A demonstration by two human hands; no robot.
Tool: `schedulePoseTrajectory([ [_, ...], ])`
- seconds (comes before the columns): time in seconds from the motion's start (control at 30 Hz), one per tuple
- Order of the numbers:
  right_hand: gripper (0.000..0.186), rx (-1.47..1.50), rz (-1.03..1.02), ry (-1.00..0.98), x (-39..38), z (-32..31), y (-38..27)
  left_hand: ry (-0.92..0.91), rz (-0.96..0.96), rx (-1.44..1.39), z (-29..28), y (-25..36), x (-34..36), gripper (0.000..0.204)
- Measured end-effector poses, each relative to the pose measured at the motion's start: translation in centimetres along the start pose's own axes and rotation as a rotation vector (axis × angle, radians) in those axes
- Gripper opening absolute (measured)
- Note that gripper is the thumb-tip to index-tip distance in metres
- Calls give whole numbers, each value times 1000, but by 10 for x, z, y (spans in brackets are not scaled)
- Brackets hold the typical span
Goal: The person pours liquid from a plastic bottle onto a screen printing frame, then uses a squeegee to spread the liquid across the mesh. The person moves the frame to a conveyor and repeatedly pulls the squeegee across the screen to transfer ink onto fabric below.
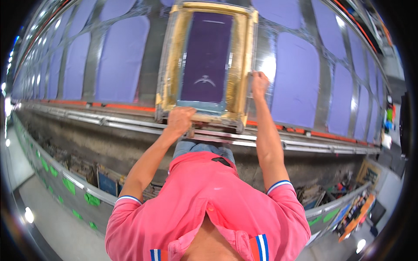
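A screen printing frame (pixel 251 43) with taped yellowish borders lies on the long table before me. Its dark purple mesh window (pixel 207 56) carries a small pale curved mark near the close end. At the frame's near left corner, my left hand (pixel 179 121) has its fingers wrapped over the edge. My right hand (pixel 260 83) is closed at the frame's right side, gripping its outer edge. Flat lilac fabric pieces lie on both sides, one (pixel 123 56) to the left and another (pixel 295 80) to the right. The tabletop directly under the frame is hidden.
A metal rail (pixel 109 121) runs along the table's near edge beside an orange strip (pixel 130 107). Behind me, more frames (pixel 107 182) are stored low along a grey barrier with green patches (pixel 92 199). At the lower right is an orange rack (pixel 359 215) with assorted items.
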State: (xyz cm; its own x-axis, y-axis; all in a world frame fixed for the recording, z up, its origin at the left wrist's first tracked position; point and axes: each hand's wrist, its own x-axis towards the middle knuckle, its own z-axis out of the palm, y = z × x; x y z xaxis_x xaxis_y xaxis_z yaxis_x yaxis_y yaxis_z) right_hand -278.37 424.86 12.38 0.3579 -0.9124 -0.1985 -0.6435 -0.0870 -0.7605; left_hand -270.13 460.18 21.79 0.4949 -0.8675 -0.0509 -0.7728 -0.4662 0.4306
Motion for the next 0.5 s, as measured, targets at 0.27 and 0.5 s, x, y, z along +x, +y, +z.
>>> schedulePoseTrajectory([
  [0.27,35,-165,-8,72,-16,-8,-23,204,47,85,7,-16,63,37],
  [0.5,47,-171,-504,275,11,5,-87,308,67,122,-9,-86,264,29],
])
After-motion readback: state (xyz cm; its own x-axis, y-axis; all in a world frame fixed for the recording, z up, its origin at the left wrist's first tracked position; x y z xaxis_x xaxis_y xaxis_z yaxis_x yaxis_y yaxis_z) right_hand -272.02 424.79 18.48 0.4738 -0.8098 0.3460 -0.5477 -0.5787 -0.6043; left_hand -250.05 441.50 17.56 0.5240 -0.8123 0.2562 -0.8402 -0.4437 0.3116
